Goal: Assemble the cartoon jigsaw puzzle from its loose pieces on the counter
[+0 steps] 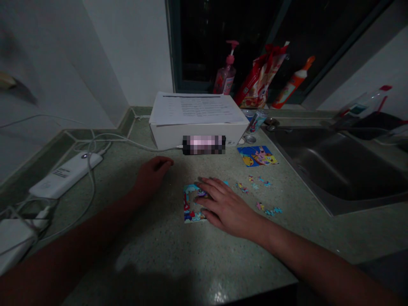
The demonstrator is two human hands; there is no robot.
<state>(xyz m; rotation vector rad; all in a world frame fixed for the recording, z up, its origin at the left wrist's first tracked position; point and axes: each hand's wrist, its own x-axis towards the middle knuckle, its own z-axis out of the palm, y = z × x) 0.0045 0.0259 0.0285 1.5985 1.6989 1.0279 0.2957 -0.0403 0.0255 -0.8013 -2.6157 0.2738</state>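
The right hand [227,208] lies open and flat on a small jigsaw puzzle [189,212], maybe to keep it still. The left hand [152,175] is softly curled, holding nothing, just left of the puzzle. Loose pieces [260,206] sit right of the right hand, and a picture card [257,156] lies past it on the counter [159,255].

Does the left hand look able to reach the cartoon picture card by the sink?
Probably yes: the left hand lies free, and the counter between the white box and the right hand leaves a free way to the picture card.
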